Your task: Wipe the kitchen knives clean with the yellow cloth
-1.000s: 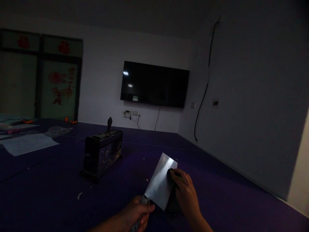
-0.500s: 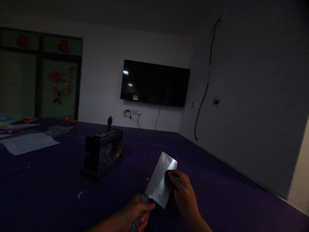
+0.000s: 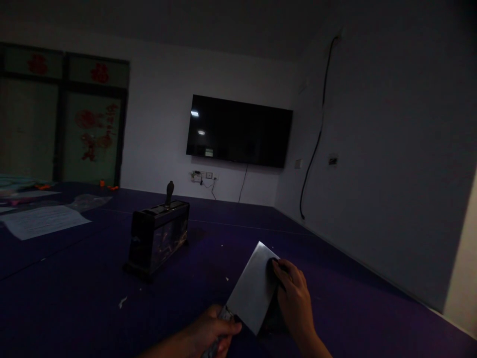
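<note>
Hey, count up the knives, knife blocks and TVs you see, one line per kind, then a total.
Knives: 2, the cleaver in the left hand and a handle sticking out of the block
Knife blocks: 1
TV: 1
Total: 4

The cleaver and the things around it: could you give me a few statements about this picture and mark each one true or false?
1. The left hand is closed round the grip of the cleaver. True.
2. A knife block stands on the purple table, with one grip sticking up from its top. True.
3. The right hand lies flat on the table, clear of the blade. False: its fingertips rest on the far end of the blade.
4. The TV on the wall shows a bright picture. False: its screen is dark, with only small reflections of lights.
</note>
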Demonstrator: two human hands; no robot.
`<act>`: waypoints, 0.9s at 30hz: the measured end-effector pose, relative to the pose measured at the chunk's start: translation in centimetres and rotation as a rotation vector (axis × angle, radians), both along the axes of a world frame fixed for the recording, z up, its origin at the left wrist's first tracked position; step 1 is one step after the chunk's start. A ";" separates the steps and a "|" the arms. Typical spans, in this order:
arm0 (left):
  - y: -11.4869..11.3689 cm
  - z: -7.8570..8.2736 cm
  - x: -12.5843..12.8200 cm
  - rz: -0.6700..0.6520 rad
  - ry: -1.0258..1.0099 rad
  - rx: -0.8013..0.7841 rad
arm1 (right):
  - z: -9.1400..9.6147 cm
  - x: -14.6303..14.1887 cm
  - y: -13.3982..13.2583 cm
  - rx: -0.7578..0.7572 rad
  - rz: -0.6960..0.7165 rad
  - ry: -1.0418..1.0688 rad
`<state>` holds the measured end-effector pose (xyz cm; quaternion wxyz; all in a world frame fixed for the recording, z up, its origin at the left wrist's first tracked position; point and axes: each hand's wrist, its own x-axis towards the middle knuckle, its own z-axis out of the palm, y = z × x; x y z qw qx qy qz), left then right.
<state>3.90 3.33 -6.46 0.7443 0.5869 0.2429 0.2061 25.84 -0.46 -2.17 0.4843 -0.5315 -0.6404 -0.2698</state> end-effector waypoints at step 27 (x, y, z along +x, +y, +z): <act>0.3 -0.9 0.0 0.203 -0.139 -0.190 | -0.1 -5.5 -1.5 -0.316 0.330 -0.491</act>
